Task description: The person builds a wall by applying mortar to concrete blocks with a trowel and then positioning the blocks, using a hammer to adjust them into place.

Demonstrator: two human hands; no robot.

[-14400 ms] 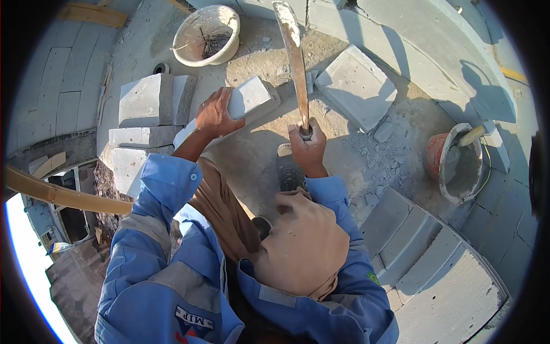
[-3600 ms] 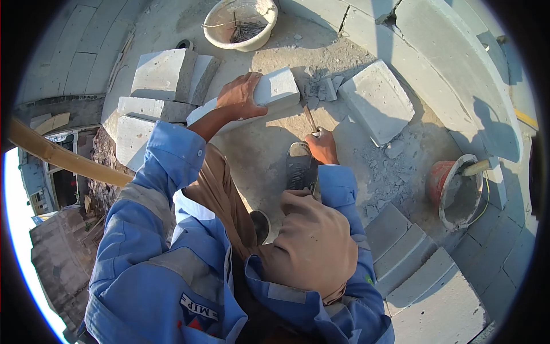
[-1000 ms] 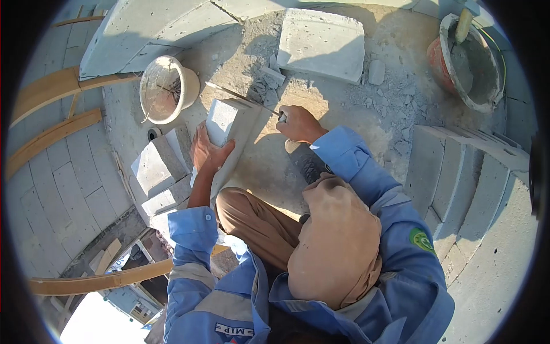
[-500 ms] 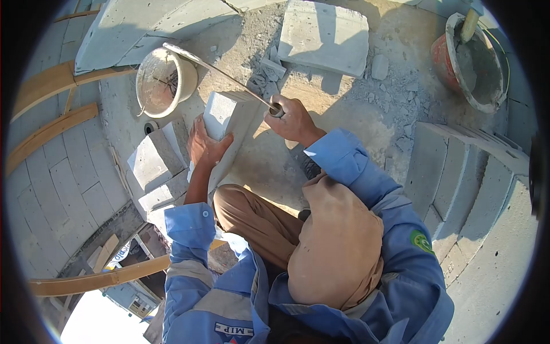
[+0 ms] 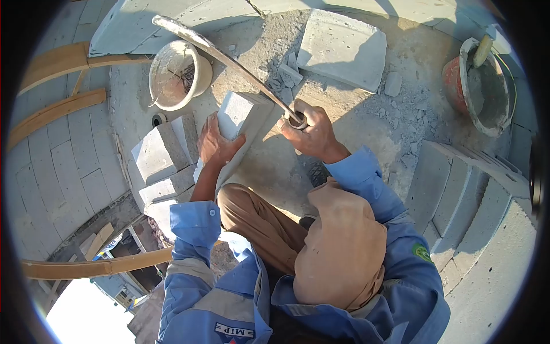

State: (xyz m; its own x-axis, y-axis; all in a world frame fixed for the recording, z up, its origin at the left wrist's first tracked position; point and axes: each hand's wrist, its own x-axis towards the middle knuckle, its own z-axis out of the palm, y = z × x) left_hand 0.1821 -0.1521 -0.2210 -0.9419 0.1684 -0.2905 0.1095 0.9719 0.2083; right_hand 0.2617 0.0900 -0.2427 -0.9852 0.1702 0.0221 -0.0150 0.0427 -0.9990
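Observation:
A pale grey block (image 5: 236, 113) stands on the floor at the centre left. My left hand (image 5: 217, 143) grips it, with the thumb on the near side and the fingers over the far side. My right hand (image 5: 312, 132) is closed round the handle of a long metal tool (image 5: 240, 69), to the right of the block. The tool's shaft slants up and left past the block's top, and its flat end hangs above a whitish bucket (image 5: 200, 77). Whether the tool touches the block I cannot tell.
Cut blocks (image 5: 157, 152) lie left of my left hand. A flat slab (image 5: 344, 49) and rubble (image 5: 407, 117) lie ahead. At the back right is a red bucket (image 5: 454, 86) of grey mix. Stacked blocks (image 5: 452, 195) stand on the right, curved wooden strips (image 5: 63, 112) on the left.
The tool's far end has swung up and appears nearer the camera, while my right hand has turned. My left hand still holds the block. The whole view has shifted slightly.

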